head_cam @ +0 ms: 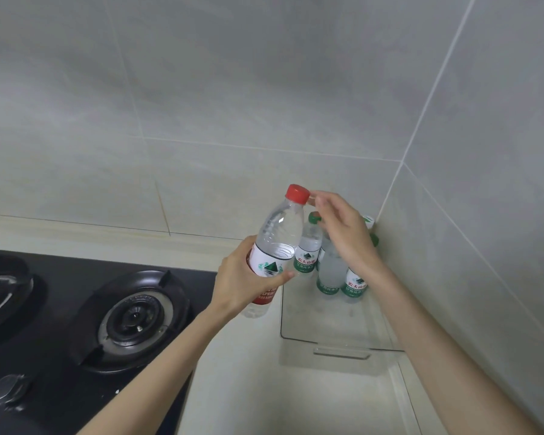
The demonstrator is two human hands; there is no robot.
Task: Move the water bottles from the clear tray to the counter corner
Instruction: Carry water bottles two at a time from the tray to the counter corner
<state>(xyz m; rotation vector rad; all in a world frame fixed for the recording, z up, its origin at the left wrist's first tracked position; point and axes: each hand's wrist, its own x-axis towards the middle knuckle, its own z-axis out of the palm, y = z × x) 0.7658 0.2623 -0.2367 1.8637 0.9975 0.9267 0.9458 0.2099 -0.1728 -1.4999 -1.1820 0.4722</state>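
Head view: the left hand (242, 287) holds the red-capped bottle (277, 243) in its grip, tilted, above the counter (239, 387) beside the clear tray (339, 350). The right hand (346, 237) reaches over the green-capped bottles (308, 249) in the tray; its grip cannot be determined. Transfer appears underway; the next move requires upright placement.

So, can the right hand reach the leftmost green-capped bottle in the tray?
Probably yes: the right hand hangs right by the green-capped bottle, whose cap is uncovered; the red-capped bottle in the left hand is beside it.
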